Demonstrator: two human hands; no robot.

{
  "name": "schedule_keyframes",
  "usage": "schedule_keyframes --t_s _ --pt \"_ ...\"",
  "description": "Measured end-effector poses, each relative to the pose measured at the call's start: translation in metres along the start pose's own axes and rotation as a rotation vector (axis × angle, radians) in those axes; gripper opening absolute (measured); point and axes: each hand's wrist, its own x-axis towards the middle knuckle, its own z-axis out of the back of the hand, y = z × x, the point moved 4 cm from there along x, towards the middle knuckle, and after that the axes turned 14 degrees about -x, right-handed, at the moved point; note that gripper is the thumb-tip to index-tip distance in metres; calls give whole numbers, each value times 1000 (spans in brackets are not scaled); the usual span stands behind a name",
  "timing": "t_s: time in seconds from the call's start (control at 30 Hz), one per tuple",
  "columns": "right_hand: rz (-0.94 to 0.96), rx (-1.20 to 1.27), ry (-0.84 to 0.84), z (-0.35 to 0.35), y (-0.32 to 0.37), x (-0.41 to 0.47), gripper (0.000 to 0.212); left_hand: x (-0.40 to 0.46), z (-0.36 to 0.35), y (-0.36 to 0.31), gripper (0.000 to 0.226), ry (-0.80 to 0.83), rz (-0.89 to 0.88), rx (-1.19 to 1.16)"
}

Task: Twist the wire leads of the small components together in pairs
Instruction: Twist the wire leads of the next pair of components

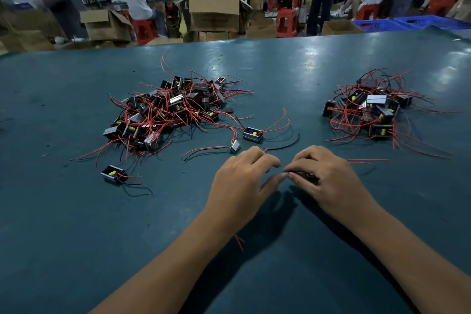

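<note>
Two bare hands meet low over the dark teal table (76, 211). The right hand (328, 178) curls its fingers round a small dark boxed component (304, 175), mostly hidden beneath them; the left hand (242, 181) pinches at the lead ends just beside the right fingertips, though which wires are gripped cannot be told. Thin red leads (367, 160) trail out from under the right hand. A large heap of black-and-silver components with loose red and black wires (173, 107) lies to the left; a smaller heap of the same parts (374, 107) lies to the right. Three single components (252, 134) (235, 146) (112, 174) lie apart between heap and hands. Judged from this, one piece is in hand; if the smaller heap holds finished pieces, most of the work remains.
</note>
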Motion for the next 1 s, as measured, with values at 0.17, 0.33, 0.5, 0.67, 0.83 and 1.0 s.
schedule_keyframes --t_s 0.17,0.33,0.5,0.67,0.83,1.0 --pt "2 -17 -12 3 5 -1 7 1 -2 -2 16 14 -20 32" --pt "13 -6 -9 6 9 -2 9 2 -3 -4 12 48 -40 59" --pt "36 -10 -9 8 9 -2 9 2 -3 -2 10 79 -26 51" --pt "58 15 -36 7 11 -1 8 2 -2 1 11 95 15 -13" --pt "105 123 2 9 11 0 5 2 1 5 8 153 48 -87" --pt "153 104 25 8 16 -1 1 1 2 1 5 211 6 -55"
